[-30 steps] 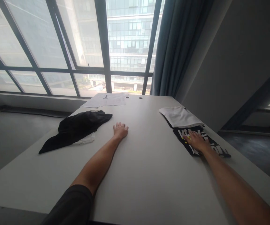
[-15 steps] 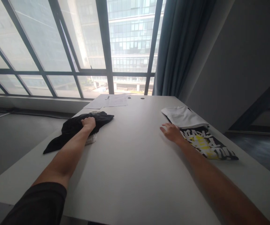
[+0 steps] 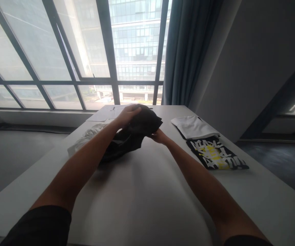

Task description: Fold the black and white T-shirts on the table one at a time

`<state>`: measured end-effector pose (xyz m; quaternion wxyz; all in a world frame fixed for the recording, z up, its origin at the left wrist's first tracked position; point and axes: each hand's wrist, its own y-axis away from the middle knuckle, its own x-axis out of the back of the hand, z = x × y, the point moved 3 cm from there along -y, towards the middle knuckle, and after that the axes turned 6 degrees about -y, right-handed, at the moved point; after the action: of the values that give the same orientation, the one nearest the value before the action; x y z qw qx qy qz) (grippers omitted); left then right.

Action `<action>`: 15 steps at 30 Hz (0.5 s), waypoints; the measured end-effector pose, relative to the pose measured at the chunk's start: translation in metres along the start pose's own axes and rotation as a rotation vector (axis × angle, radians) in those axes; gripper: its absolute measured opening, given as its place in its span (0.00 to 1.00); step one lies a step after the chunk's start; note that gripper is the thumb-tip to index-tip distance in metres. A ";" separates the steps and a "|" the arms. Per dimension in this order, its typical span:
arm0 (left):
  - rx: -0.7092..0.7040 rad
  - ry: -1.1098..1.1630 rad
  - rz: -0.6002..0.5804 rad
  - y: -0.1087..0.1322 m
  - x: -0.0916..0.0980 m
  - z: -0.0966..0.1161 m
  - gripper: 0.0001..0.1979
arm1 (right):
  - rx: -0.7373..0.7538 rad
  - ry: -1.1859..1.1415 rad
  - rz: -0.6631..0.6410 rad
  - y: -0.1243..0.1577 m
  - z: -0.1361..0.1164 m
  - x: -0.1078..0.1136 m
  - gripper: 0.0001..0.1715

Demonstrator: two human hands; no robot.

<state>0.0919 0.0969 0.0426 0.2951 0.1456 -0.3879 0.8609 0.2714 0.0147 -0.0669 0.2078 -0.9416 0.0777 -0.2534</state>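
A crumpled black garment (image 3: 144, 123) is up off the table, its loose lower part hanging toward the left. My left hand (image 3: 129, 114) is closed on its upper side. Low on the garment's right side is my right hand (image 3: 160, 136), with its fingers closed at the edge and partly hidden by the cloth. The kind of garment cannot be made out. Behind my left forearm lies a rumpled pale garment (image 3: 88, 135) on the table's left side.
The white table (image 3: 147, 198) carries a folded white garment (image 3: 195, 127) and a folded black garment with white and yellow lettering (image 3: 216, 153) on its right. Paper sheets (image 3: 99, 114) lie at the far left. A dark curtain (image 3: 185, 51) and windows stand beyond.
The black garment has been lifted and carried right to the table's middle by my left hand. My right hand has moved left to it. The pale garment beneath is now uncovered.
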 end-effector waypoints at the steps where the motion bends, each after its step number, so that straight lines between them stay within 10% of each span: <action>1: 0.009 0.094 -0.007 -0.001 -0.001 0.002 0.17 | -0.020 -0.101 0.010 -0.001 0.002 0.000 0.23; 5: 0.198 0.280 0.039 0.003 0.012 -0.016 0.15 | -0.202 -0.355 0.183 -0.001 0.013 0.020 0.27; 10: 0.433 -0.005 0.072 0.017 0.031 -0.059 0.20 | -0.164 -0.173 0.622 0.004 0.004 0.075 0.25; 15: 0.344 -0.652 -0.109 0.024 0.029 -0.061 0.17 | -0.057 0.161 0.442 0.003 -0.024 0.087 0.25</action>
<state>0.0531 0.1414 0.0022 0.1727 0.4801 -0.3029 0.8049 0.3336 -0.0183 -0.0111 0.2245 -0.8839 0.3054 -0.2738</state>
